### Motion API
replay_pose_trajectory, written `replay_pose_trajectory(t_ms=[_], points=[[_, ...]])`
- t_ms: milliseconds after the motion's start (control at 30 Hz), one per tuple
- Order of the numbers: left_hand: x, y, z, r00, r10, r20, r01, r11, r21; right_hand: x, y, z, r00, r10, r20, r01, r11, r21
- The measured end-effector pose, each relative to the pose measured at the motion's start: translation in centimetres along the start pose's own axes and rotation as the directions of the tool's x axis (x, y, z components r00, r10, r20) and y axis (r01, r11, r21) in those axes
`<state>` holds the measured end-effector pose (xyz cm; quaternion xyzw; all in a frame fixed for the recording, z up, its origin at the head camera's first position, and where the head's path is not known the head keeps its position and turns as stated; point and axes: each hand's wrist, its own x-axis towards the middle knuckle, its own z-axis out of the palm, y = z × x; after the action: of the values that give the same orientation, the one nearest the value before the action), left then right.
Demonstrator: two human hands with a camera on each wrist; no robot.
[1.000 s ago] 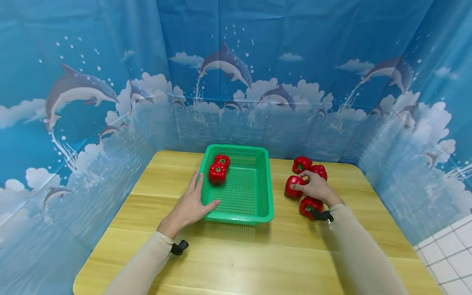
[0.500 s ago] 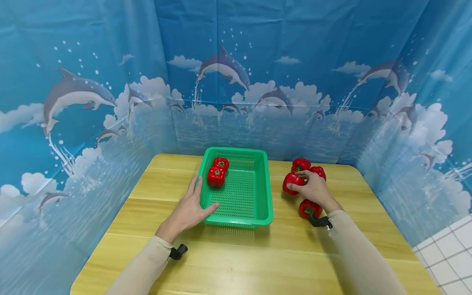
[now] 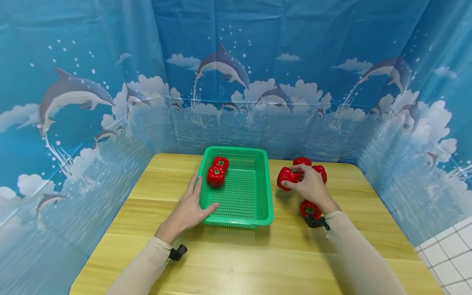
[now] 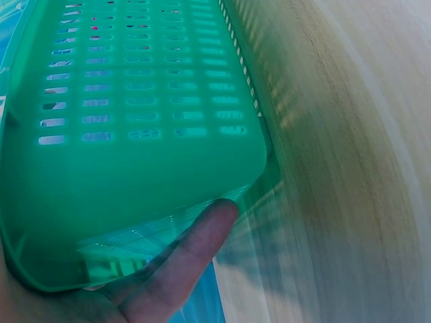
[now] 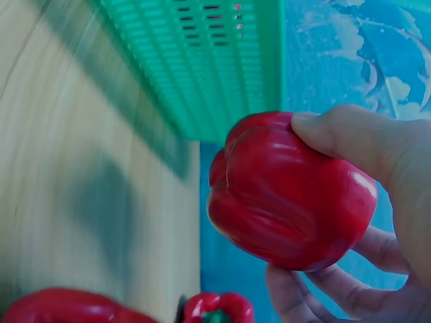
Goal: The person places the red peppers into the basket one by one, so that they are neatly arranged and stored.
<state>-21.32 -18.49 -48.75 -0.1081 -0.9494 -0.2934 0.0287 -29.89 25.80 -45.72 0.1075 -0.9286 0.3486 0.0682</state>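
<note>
Pepper (image 3: 287, 177) sits gripped in the right hand (image 3: 309, 186), lifted just right of the green basket (image 3: 265, 205); left hand (image 3: 189, 209) lies flat, fingers straight, holding the basket's near-left corner.

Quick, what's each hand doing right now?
Left hand: open, steadying the basket.
Right hand: holding a pepper, lifted off the table.

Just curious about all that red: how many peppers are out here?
6: two glossy red bell peppers in the green plastic basket, one in the right hand, three on the wooden table. The hand may hide more.
</note>
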Motion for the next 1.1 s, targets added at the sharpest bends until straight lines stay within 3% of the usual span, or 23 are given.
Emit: replay_pose_trajectory(t_ms=[500, 1100], points=[[0.0, 0.2, -0.3, 1.0, -0.004, 0.014, 0.004, 1.0, -0.015, -0.3, -3.7, 0.2, 0.987, -0.118, -0.109, 0.117, 0.993, -0.015], [-0.1, 0.1, -0.3, 1.0, -0.004, 0.013, 0.005, 1.0, -0.008, -0.3, -6.7, 1.1, 0.976, -0.19, -0.108, 0.189, 0.982, -0.018]])
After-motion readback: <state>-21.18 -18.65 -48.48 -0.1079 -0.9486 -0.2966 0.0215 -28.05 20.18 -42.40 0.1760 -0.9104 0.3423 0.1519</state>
